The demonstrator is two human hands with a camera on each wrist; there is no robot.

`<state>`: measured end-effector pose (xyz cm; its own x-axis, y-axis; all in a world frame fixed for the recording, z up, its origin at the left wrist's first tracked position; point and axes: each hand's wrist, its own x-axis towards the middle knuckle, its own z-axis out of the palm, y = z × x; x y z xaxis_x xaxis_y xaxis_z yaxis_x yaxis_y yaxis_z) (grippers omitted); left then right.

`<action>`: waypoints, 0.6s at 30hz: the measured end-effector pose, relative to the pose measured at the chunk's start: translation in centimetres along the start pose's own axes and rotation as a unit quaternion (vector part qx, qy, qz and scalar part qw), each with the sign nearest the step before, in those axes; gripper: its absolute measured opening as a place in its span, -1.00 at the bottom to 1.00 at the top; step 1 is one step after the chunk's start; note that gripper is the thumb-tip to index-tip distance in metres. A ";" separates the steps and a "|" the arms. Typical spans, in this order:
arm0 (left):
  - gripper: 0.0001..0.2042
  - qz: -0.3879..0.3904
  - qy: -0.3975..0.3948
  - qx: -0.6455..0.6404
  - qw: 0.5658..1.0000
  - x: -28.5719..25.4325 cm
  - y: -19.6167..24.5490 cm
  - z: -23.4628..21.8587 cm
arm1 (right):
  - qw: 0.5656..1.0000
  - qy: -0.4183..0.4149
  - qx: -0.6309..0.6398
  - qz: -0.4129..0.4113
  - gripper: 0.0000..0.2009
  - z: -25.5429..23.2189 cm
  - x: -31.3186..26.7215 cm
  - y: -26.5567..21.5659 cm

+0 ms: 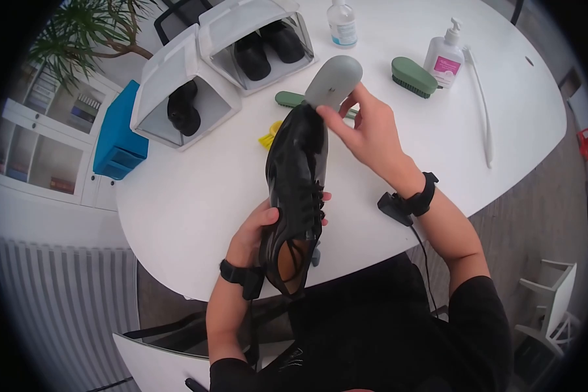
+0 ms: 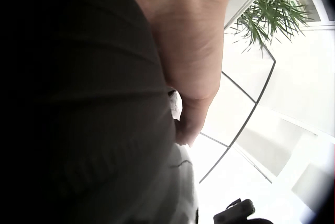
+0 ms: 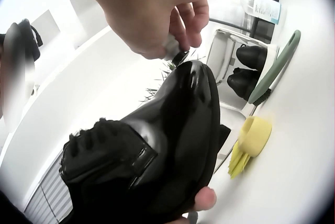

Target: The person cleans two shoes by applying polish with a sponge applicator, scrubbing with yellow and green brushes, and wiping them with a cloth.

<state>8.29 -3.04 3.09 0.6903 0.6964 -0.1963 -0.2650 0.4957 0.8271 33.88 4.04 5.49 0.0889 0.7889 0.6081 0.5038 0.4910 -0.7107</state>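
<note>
A glossy black lace-up shoe (image 1: 297, 157) is held toe up over the table, its tan lining visible at the lower end. My left hand (image 1: 253, 228) grips its middle from below, thumb on the near side; in the left wrist view the hand (image 2: 191, 41) lies beside a large dark surface. Beyond the toe, my right hand (image 1: 372, 134) pinches a pale grey-green oval tool (image 1: 336, 81), its lower end against or very near the toe. In the right wrist view, the right hand's (image 3: 152, 12) curled fingers are just above the shoe's toe (image 3: 193, 82); the tool is mostly hidden there.
On the white table (image 1: 183, 196) are a green brush (image 1: 415, 77), a pump bottle (image 1: 445, 55), a clear bottle (image 1: 343, 26), a long white stick (image 1: 482, 104) and a yellow brush (image 1: 268, 136). Two boxes (image 1: 228, 98) with black shoes stand at the back left, near a blue box (image 1: 119, 137).
</note>
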 end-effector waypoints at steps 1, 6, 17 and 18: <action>0.09 0.000 -0.006 -0.012 1.000 0.1 -0.1 -0.1 | 1.000 0.002 0.001 -0.001 -0.61 0.1 0.4 1.0; 0.05 0.032 -0.024 -0.015 0.999 -0.1 0.2 0.3 | 0.997 -0.021 0.044 0.063 -0.60 -0.5 0.8 2.6; -0.17 0.051 0.010 -0.068 0.996 0.2 0.4 -0.4 | 0.956 -0.185 0.229 0.019 -0.61 0.4 -2.0 -1.2; -0.17 0.051 0.010 -0.069 0.996 0.2 0.3 -0.4 | 0.958 -0.185 0.217 0.016 -0.61 0.4 -2.0 -1.0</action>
<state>8.09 -2.51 3.11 0.6416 0.7564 -0.1274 -0.4238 0.4880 0.7630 32.80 2.11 4.83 -0.2529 0.8437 0.4734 0.0945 0.5085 -0.8558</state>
